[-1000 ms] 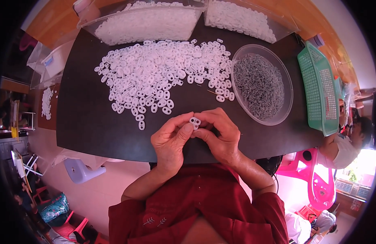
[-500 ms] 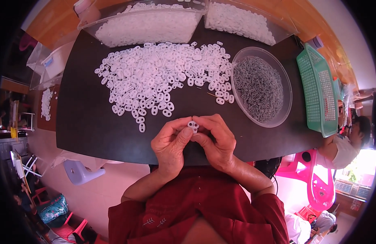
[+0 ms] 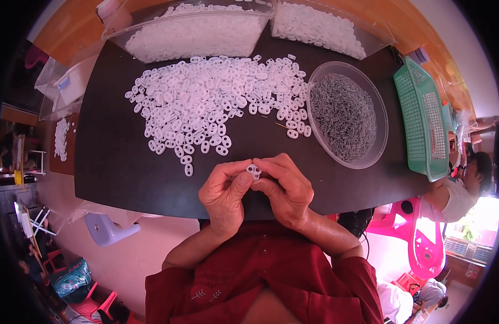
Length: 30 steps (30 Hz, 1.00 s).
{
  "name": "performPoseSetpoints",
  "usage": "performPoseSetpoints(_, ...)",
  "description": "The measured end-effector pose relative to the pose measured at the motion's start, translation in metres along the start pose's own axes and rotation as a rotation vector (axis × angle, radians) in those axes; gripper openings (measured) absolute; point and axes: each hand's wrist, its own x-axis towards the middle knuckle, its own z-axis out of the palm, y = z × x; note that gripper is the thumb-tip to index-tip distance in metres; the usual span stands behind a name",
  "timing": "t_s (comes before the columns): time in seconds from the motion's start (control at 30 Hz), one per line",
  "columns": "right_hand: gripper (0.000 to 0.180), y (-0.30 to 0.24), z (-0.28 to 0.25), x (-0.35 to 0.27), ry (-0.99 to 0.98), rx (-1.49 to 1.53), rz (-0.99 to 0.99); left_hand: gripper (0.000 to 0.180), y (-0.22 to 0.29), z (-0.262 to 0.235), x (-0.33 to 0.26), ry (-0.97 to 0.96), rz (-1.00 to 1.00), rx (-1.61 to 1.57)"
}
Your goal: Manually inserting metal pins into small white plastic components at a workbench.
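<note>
Between my fingertips, at the table's near edge, are small white two-hole plastic pieces (image 3: 253, 171), seemingly two pressed face to face or side by side; I cannot tell which. My left hand (image 3: 225, 197) pinches them with thumb and forefinger. From the other side my right hand (image 3: 286, 189) grips them the same way. Beyond my hands spreads a wide pile of matching white two-hole pieces (image 3: 195, 97) on the dark table (image 3: 147, 186). To its right, a round clear tub (image 3: 382, 132) holds many small grey pins (image 3: 344, 116).
Two clear bins of white pieces, a large one (image 3: 195, 35) and a smaller one (image 3: 319, 29), stand along the far edge. A green plastic basket (image 3: 422, 119) is at the right edge. A thin brown stick (image 3: 282, 125) lies by the pile. Another person (image 3: 460, 197) sits at far right.
My hands, still pinching the white pieces, have shifted very slightly left and the pieces have tilted a little. The pile and containers are unchanged.
</note>
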Motion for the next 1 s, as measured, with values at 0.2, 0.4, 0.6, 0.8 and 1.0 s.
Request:
performPoseSetpoints(0.2, 0.038, -0.002, 0.002, 0.000, 0.007, -0.016, -0.034, 0.018, 0.001, 0.001, -0.004, 0.017, 0.015, 0.010)
performPoseSetpoints(0.4, 0.036, -0.010, 0.003, 0.000, 0.040, 0.016, 0.077, 0.021, 0.008, 0.003, -0.001, -0.033, 0.070, 0.128)
performPoseSetpoints(0.6, 0.036, -0.006, 0.001, 0.003, -0.002, -0.017, 0.046, 0.024, 0.013, 0.002, 0.000, -0.068, 0.084, 0.179)
performPoseSetpoints(0.8, 0.036, -0.005, 0.002, 0.004, -0.003, -0.084, -0.015, 0.025, 0.010, -0.004, 0.003, -0.101, 0.181, 0.313)
performPoseSetpoints(1.0, 0.037, -0.003, 0.003, 0.006, 0.012, -0.152, -0.149, 0.023, 0.014, -0.004, 0.002, -0.127, 0.214, 0.372)
